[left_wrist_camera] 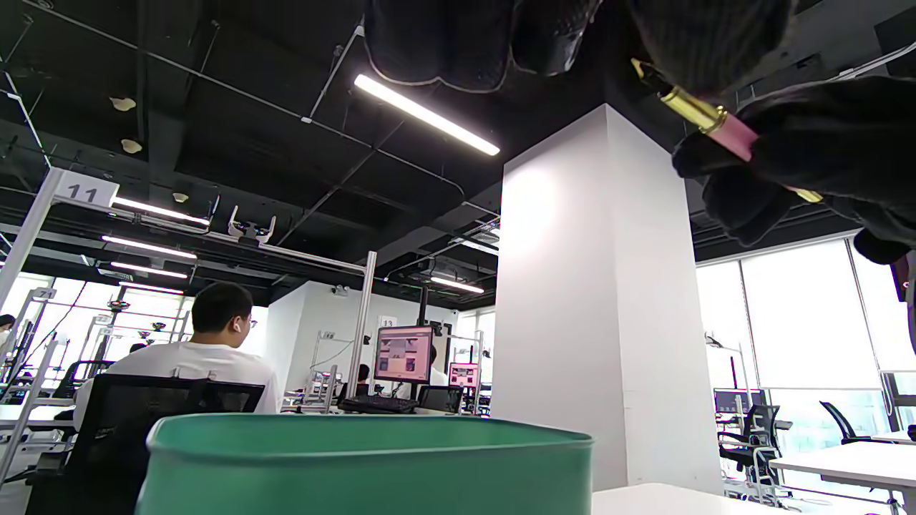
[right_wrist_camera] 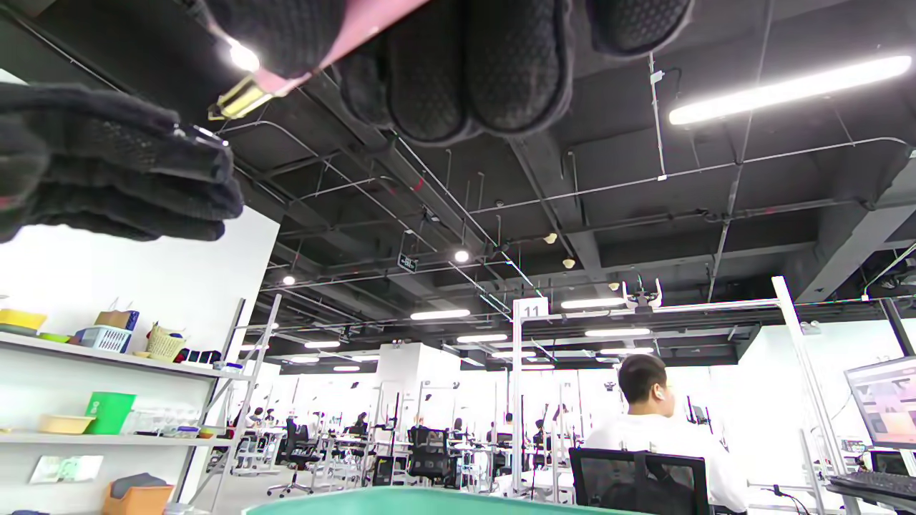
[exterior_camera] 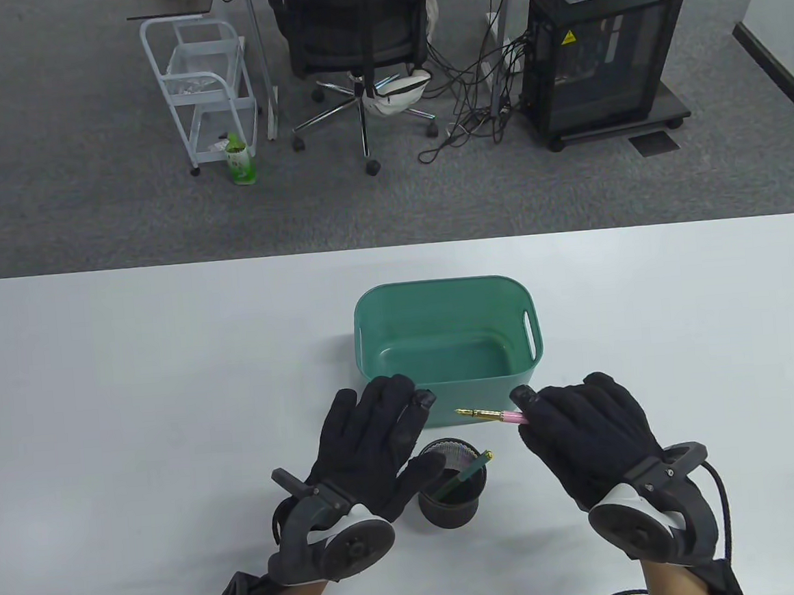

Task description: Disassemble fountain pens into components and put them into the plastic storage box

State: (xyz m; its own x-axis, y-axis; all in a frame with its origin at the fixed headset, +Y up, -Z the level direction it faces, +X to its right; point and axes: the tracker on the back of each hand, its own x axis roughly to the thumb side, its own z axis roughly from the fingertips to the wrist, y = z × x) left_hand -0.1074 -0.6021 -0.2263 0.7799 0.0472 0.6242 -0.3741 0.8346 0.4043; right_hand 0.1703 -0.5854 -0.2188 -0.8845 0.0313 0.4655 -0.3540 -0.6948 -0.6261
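Right hand (exterior_camera: 586,434) has a pink pen (exterior_camera: 492,416) pinched at its fingertips, uncapped, gold nib pointing left toward the other hand. It's held in the air just in front of the near wall of the green box (exterior_camera: 531,342), between the two hands. From the left wrist view you can see the gold collar and the pink section sticking out of the right hand's curled fingers.

Left hand (exterior_camera: 374,443) is spread, fingers straight, grasping nothing, hovering beside the nib and above the black cup (exterior_camera: 452,506). Whether it touches the cup's rim I can't tell.

Inside that cup there's a dark green pen (exterior_camera: 467,474) leaning against the rim, gold tip up, plus something pale and ribbed I can't make out.

Now the score: the box looks bare, nothing visible on its floor. So by my reading we're at the very start. The pink pen has its cap off, but where the cap went isn't visible. Left to do: unscrew the pink pen into parts, drop them in the box, then the green one from the cup.
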